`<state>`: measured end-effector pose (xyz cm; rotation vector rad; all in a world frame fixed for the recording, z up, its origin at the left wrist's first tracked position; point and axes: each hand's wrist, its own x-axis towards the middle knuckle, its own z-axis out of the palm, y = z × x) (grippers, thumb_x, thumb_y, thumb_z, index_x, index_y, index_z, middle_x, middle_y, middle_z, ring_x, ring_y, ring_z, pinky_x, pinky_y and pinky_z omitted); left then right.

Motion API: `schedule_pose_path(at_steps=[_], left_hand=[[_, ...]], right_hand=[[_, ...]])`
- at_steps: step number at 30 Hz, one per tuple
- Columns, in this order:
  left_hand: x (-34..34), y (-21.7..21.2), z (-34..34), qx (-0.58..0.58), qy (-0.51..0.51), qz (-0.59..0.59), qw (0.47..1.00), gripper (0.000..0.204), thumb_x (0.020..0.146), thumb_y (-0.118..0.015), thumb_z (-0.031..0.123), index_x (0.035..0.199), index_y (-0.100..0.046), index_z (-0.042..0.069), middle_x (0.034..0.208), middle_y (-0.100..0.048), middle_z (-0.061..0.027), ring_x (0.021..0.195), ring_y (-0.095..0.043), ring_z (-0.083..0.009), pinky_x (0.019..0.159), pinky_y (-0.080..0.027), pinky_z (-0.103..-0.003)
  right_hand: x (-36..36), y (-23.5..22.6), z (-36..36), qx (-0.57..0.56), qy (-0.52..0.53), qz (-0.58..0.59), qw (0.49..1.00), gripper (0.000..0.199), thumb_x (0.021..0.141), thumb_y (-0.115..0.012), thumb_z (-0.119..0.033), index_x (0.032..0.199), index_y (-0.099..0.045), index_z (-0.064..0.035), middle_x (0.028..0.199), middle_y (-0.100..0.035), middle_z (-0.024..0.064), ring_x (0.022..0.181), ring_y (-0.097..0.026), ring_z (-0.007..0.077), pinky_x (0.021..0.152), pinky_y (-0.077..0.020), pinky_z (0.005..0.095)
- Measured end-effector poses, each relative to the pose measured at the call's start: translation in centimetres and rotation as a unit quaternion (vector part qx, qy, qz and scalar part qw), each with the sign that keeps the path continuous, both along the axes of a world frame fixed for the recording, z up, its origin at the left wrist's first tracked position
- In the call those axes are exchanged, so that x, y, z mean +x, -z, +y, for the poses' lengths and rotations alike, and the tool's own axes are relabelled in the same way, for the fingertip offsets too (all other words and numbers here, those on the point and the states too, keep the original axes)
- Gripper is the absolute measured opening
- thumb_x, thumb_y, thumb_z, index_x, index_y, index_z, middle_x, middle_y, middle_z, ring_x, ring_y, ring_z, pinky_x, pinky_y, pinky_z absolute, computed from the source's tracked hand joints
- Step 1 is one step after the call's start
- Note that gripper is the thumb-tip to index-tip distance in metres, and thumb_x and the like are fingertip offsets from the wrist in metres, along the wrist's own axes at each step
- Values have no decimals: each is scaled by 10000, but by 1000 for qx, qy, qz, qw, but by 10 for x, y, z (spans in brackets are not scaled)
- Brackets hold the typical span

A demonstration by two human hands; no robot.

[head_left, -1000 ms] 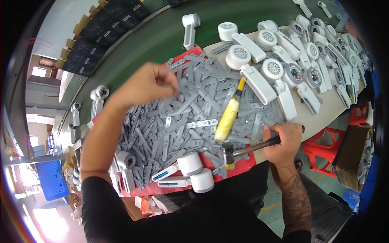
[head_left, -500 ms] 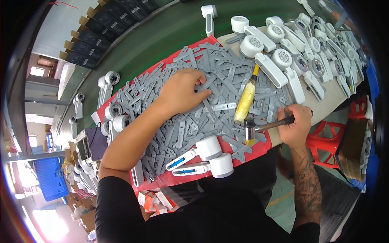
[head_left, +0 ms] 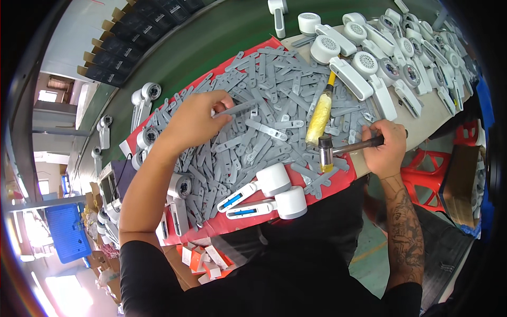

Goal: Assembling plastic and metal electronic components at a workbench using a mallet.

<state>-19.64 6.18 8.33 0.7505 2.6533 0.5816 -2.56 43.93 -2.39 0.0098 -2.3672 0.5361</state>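
Above the left part of a heap of grey plastic strips (head_left: pixel 264 142), my left hand (head_left: pixel 200 119) pinches one grey strip (head_left: pixel 236 109) between thumb and fingers. My right hand (head_left: pixel 384 149) is wrapped round the dark handle of a hammer (head_left: pixel 326 154), whose head has a clear yellowish tip and rests over the heap's right edge. Just beyond the hammer head lies a tool with a yellow wrapped handle (head_left: pixel 320 119). Two white handheld fans (head_left: pixel 273 180) with blue slots in their handles lie at the near edge, closest to me.
Many white fan bodies (head_left: pixel 364 63) crowd the table's right side. A red sheet (head_left: pixel 222 226) lies beneath the heap. More fans stand on the green conveyor belt (head_left: pixel 174 68) at the left, with black boxes (head_left: pixel 127 39) beyond. A red stool (head_left: pixel 428 177) stands at the right.
My left hand has moved left and lifted a grey strip off the heap. My right hand still holds the hammer in nearly the same place.
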Motion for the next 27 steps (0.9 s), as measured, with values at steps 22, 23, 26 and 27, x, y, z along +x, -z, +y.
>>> schedule_pose_path(at_steps=[22,23,26,27], left_hand=[[9,17,-36,-114,159,146,970,620,768,-774,33,1308,-722,335,1383,-609,-29,1292,-580,-285,963,-597,-424],[8,17,-37,-115,158,146,970,620,768,-774,33,1308,-722,335,1383,-609,-29,1292,-580,-285,963,-597,-424],[6,22,-44,-111,165,133,971,604,757,-745,-62,1282,-723,236,1413,-603,-44,1277,-597,-323,990,-559,-436],[6,26,-50,-74,162,181,967,573,793,-759,-38,1293,-727,240,1337,-645,-40,1202,-641,-304,945,-583,-413]], right_hand=[[2,11,1,10,27,-31,999,234,799,-856,-85,883,-638,-97,775,-623,60,734,-571,308,742,-433,430],[2,11,1,8,28,-33,999,231,802,-857,-89,887,-642,-98,782,-628,61,742,-567,311,740,-433,435],[3,13,4,11,30,-35,999,228,806,-858,-93,895,-648,-98,793,-635,62,747,-562,314,732,-433,439],[3,14,5,16,31,-36,999,227,807,-858,-94,898,-650,-97,795,-638,62,744,-561,314,726,-433,440]])
